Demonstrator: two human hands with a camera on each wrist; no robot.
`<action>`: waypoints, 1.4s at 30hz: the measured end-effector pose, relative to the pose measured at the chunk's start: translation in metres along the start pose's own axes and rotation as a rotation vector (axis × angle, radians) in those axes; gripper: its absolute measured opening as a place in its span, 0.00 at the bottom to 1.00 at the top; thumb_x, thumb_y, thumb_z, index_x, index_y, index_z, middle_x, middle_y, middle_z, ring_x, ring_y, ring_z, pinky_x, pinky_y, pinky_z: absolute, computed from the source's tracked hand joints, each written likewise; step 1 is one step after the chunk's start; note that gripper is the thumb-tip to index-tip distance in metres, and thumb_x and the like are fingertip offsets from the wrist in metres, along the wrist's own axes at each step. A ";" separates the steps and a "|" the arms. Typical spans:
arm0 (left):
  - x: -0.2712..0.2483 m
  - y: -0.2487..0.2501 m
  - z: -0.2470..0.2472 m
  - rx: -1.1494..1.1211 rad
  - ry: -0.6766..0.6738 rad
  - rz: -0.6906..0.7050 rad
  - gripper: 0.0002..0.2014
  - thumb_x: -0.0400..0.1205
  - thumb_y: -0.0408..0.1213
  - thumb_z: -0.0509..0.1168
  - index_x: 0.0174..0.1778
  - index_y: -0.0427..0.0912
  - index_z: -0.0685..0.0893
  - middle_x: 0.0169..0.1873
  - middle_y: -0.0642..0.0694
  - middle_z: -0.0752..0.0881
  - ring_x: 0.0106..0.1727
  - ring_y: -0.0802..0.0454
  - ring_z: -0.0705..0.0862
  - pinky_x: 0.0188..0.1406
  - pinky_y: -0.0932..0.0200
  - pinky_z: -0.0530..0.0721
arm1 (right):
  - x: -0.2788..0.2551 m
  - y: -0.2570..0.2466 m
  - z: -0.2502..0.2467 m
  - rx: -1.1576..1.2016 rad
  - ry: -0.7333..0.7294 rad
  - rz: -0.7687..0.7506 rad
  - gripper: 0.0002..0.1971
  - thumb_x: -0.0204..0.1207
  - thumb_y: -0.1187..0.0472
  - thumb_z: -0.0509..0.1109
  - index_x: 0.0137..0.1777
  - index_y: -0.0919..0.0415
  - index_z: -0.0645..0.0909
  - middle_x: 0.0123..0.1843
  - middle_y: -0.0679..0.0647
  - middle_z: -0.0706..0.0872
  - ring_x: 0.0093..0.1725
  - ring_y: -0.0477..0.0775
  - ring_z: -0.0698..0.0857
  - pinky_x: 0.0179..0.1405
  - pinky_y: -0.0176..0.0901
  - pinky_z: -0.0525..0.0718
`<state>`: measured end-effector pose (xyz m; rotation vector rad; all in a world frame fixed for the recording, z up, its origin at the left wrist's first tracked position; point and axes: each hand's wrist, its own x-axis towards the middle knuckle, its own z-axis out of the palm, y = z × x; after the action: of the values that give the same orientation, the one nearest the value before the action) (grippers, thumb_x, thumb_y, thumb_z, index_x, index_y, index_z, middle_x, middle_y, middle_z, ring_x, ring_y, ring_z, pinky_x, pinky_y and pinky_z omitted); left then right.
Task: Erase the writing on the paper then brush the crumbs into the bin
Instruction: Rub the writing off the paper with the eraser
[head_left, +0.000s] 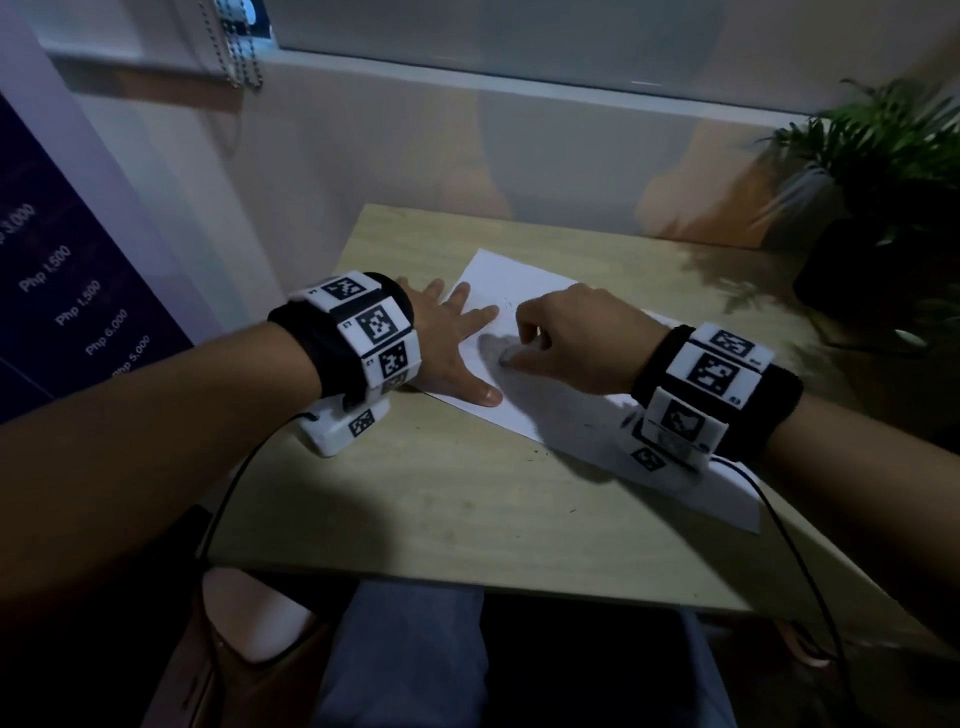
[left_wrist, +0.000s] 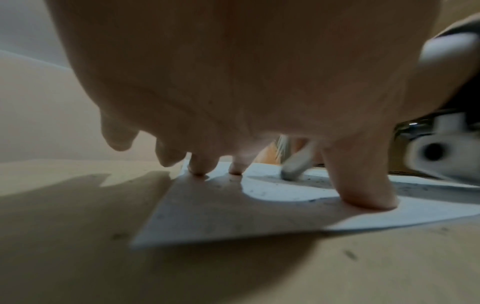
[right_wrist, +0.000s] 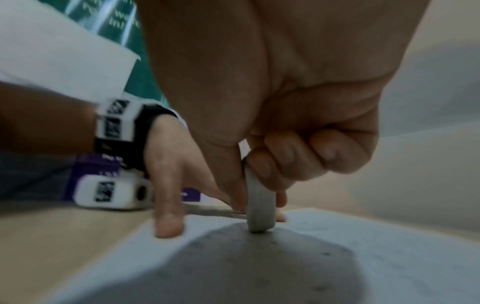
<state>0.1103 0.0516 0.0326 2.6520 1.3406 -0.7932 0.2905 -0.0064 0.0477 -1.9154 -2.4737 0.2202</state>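
**Eraser working the sheet while the other hand pins it**

While the table (head_left: 467, 499) is carrying everything, the paper (head_left: 509, 270) is lying across it at a slant, its near corner pointing towards the person and its far end running under the right wrist. It is probably lying that way so the rubbing hand can reach the marks without stretching. A plant (head_left: 893, 156) is standing at the far right corner, well clear of the work. No bin is showing in any view, so I cannot tell where the crumbs are meant to go.

The left hand (head_left: 447, 338) is lying flat with fingers spread and straight, grasping nothing; its thumb and two fingertips (left_wrist: 198, 167) are pressing on the sheet near its left edge, while the outer fingers are lifting off the table. That spread is most likely keeping the paper from sliding or creasing under the rubbing.

The right hand (head_left: 576, 338) is arching over the middle of the sheet, wrist raised, fingers curling round the eraser (right_wrist: 259, 207) and pinching it between thumb and fingertips. The eraser is standing on its narrow end, touching the paper just beside the left index finger, which should be focusing pressure on a small patch.

Faint pencil traces (head_left: 506, 306) are showing just beyond it, and dark crumbs (left_wrist: 319, 181) are scattering around the tip, so erasing seems to be under way and brushing not yet begun.
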 end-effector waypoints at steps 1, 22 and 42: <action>0.000 0.000 0.000 0.000 0.000 -0.008 0.58 0.72 0.83 0.53 0.89 0.57 0.32 0.89 0.47 0.33 0.90 0.41 0.39 0.87 0.31 0.44 | -0.002 -0.003 -0.002 0.031 -0.042 -0.023 0.17 0.77 0.38 0.71 0.44 0.52 0.80 0.38 0.45 0.81 0.41 0.53 0.81 0.38 0.46 0.74; -0.001 -0.001 0.000 0.006 0.003 -0.014 0.61 0.73 0.84 0.52 0.90 0.48 0.33 0.89 0.49 0.34 0.91 0.42 0.41 0.87 0.32 0.44 | 0.001 -0.003 -0.006 -0.138 0.015 0.050 0.19 0.81 0.43 0.68 0.47 0.60 0.84 0.43 0.56 0.86 0.42 0.59 0.83 0.36 0.46 0.75; -0.001 -0.002 -0.001 -0.006 -0.003 -0.010 0.62 0.72 0.85 0.51 0.89 0.48 0.33 0.89 0.49 0.33 0.91 0.43 0.40 0.87 0.32 0.41 | 0.047 0.046 -0.026 -0.032 -0.032 0.221 0.26 0.78 0.38 0.72 0.40 0.65 0.88 0.40 0.61 0.89 0.41 0.64 0.86 0.43 0.54 0.86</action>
<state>0.1084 0.0522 0.0345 2.6407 1.3543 -0.7929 0.3254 0.0532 0.0639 -2.2151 -2.2943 0.2155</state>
